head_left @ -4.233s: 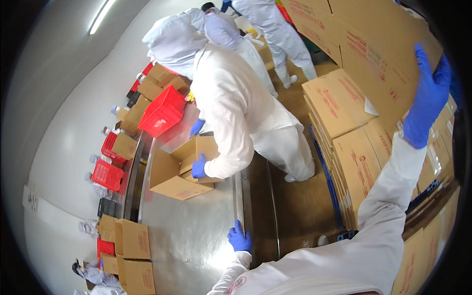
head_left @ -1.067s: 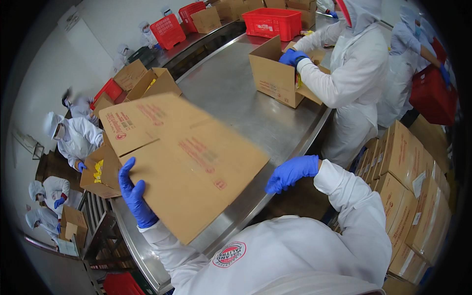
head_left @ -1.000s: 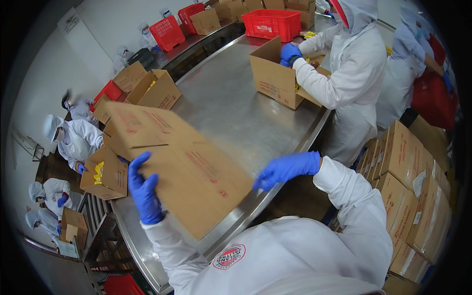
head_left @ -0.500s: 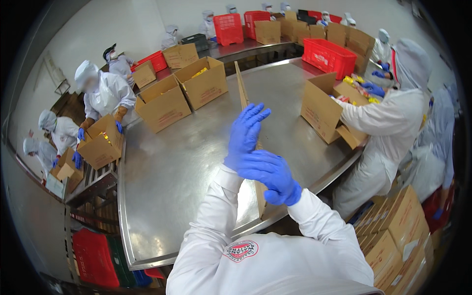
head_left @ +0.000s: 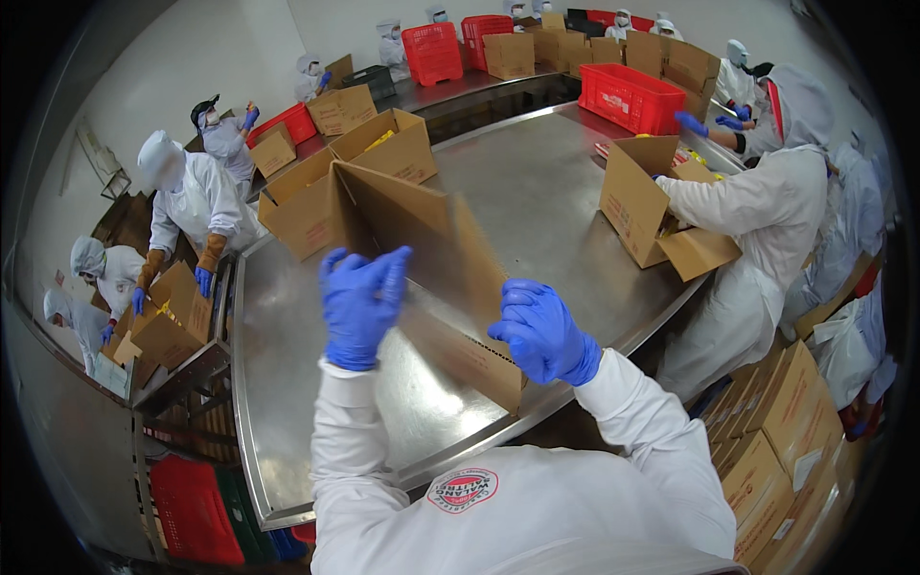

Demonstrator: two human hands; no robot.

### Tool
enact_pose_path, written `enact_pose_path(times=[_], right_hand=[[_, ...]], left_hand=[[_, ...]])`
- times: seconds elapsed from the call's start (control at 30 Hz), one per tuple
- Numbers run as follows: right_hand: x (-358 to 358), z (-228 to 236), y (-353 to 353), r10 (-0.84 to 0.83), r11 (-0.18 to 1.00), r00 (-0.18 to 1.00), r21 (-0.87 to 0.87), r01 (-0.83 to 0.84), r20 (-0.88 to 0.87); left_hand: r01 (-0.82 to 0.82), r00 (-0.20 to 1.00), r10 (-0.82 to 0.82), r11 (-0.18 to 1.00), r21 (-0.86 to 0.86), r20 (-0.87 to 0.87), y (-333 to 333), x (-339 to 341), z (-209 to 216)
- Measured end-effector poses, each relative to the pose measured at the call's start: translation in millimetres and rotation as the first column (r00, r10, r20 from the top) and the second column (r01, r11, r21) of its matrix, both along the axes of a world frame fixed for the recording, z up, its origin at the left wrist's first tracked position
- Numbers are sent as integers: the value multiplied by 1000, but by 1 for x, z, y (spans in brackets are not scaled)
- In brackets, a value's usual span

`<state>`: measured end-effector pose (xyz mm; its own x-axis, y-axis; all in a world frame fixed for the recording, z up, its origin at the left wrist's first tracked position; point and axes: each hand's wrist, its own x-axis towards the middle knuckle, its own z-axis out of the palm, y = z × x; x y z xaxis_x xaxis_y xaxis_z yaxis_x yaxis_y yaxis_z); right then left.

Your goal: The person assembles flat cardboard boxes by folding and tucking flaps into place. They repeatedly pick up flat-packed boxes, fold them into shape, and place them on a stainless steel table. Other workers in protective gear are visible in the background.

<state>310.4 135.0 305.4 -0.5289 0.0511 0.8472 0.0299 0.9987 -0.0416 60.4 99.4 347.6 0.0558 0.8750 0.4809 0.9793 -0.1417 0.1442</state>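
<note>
A partly unfolded cardboard box [head_left: 417, 216] stands tilted between my blue-gloved hands, its panels spread apart and slightly blurred. My left hand [head_left: 362, 309] is at the box's left side, fingers curled around the edge of a panel; the fingertips are partly hidden. At the right side, my right hand [head_left: 544, 333] is closed on the near right edge of the same box. The lower panel of the box slants toward the front edge of the metal table [head_left: 287, 422].
Filled open cartons [head_left: 393, 153] stand at the back left, with a red crate [head_left: 632, 99] at the far right. A co-worker [head_left: 757, 201] on the right reaches into another open carton [head_left: 637, 206]. Flat cartons [head_left: 767, 479] are stacked low on the right. Other people work on the left.
The flat carton has been spread into an open shape. My left hand has moved left, away from my right hand, which has shifted slightly right; before, the hands were crossed close together.
</note>
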Motion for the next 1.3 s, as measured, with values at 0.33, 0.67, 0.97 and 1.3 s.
enact_pose_path(times=[0.33,0.67,0.97,1.3], right_hand=[[-64,19,-13,-166,973,857,-59,222,487],[-41,47,25,-210,761,857,-471,446,471],[-88,-80,70,-5,922,833,-321,218,553],[-3,-21,154,-799,591,461,645,484,385]], left_hand=[[-306,952,306,938,-164,-27,57,-98,-2],[-41,990,80,954,-295,120,50,-85,17],[104,994,-99,703,-704,48,51,2,27],[217,976,-180,706,-674,125,160,10,-7]])
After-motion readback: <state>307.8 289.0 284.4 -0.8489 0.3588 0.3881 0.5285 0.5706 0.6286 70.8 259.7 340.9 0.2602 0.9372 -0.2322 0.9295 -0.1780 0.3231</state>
